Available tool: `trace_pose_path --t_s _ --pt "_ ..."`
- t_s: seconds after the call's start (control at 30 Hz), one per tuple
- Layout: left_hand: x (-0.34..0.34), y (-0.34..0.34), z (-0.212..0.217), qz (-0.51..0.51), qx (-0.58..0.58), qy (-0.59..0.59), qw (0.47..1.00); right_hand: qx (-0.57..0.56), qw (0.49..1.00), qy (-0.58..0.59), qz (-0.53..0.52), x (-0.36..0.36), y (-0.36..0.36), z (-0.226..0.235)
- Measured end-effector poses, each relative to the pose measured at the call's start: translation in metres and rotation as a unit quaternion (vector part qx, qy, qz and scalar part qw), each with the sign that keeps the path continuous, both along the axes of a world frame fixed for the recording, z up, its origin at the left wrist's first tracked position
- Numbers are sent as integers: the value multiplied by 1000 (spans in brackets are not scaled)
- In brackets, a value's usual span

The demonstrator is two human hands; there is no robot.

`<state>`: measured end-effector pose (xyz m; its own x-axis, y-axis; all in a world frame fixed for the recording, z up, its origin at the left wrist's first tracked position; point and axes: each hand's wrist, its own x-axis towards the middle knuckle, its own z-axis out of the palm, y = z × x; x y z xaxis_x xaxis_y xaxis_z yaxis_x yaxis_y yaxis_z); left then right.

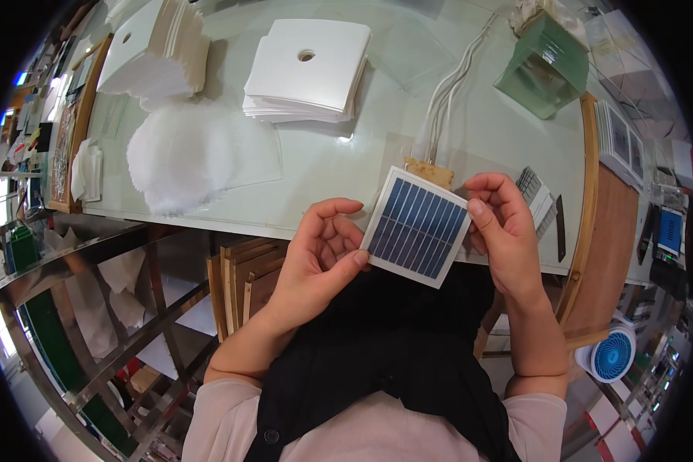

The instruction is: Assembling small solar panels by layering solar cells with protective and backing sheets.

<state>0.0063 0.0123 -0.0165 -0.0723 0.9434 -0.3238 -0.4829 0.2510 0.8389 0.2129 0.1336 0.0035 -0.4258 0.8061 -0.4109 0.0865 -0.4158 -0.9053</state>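
Note:
A small square solar panel with dark blue cells and a white border is held tilted over the table's near edge. My left hand grips its left corner, thumb on top and the other fingers curled beneath. At the upper right corner, my right hand pinches the panel between thumb and fingers. Just beyond the panel lies a tan, stained block with pale cables running away from it. The undersides of the panel and of some fingers are hidden.
On the table stand a stack of white square sheets with a hole, a taller white stack and a fanned pile of thin white sheets. A green translucent box is far right. A blue-white fan sits lower right.

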Motion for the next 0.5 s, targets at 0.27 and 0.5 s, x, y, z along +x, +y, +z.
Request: trace_pose_path --t_s 0.27,0.5 --pt "-1 -1 -6 2 12 -12 1000 -18 1000 14 7 -1 1 -2" --pt "-6 7 -6 -12 41 -12 999 1 1000 25 5 -3 7 0"
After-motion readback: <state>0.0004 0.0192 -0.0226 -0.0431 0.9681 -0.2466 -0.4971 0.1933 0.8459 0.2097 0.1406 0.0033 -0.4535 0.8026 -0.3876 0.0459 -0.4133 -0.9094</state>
